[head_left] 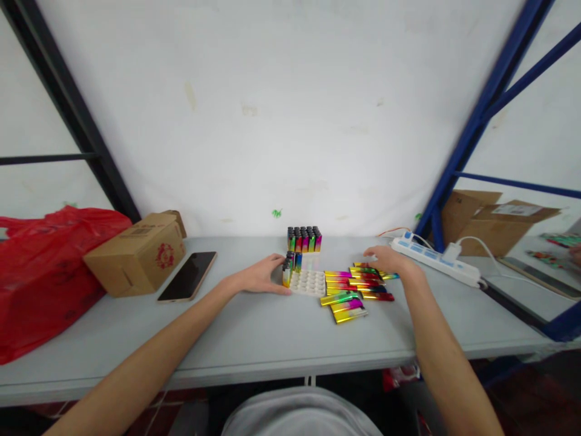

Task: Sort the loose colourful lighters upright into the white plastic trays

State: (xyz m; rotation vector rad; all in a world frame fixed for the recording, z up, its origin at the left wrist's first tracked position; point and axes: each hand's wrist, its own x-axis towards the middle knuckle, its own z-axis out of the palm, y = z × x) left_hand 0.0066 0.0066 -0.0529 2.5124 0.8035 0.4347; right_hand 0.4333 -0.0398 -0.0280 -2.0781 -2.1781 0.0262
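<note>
A white tray with round holes lies on the grey table, with a few rainbow lighters standing in its far left corner. My left hand rests against the tray's left edge, fingers curled by those lighters. To the right, several loose rainbow lighters lie flat in a pile. Above the pile's far end, my right hand reaches down with its fingers bent; whether it holds one is hidden. A full block of lighters stands behind the tray.
A black phone and a cardboard box lie to the left, beside a red plastic bag. A white power strip with a plugged charger sits right. Blue shelving and more boxes stand at the right.
</note>
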